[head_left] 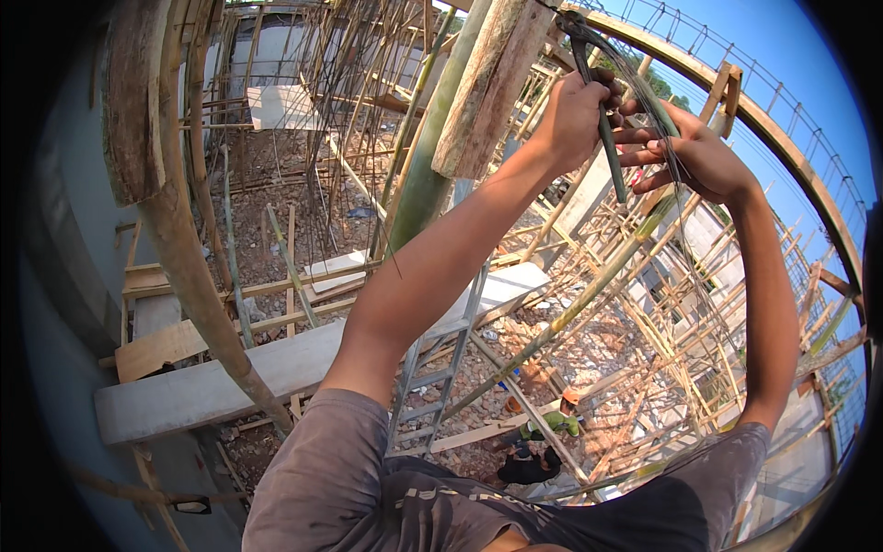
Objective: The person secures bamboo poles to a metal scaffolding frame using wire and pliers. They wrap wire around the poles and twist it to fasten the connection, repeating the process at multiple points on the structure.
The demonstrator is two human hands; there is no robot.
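We held pliers [609, 149] up beside rough timber [487, 92].
Our left hand [581, 115] had its fingers curled tight round a handle; our right hand [694, 155] had its fingers half spread against thin wires [674, 164], gripping or not, we couldn't tell. Below stood a ladder [430, 379].

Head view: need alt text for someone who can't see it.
The raised left hand grips dark long-handled pincers, while the right hand, fingers partly spread, is at a bundle of thin wires. Below are a metal ladder, bamboo poles and a co-worker in an orange helmet on rubble-strewn ground.
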